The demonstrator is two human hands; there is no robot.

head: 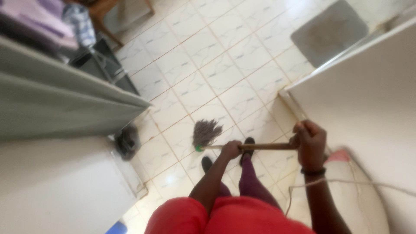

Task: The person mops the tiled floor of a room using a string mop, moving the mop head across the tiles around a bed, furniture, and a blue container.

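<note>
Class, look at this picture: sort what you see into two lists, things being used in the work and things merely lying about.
In use:
mop, its head on the tiled floor
mop handle
left hand, gripping the handle nearer the head
right hand, gripping the handle's end

Lying about:
grey mat
dark bag by the wall
white cord
clothes

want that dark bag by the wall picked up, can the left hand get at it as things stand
Probably not yet: the left hand is shut on the mop handle, and the dark bag lies well off to its left, beyond the mop head.
</note>
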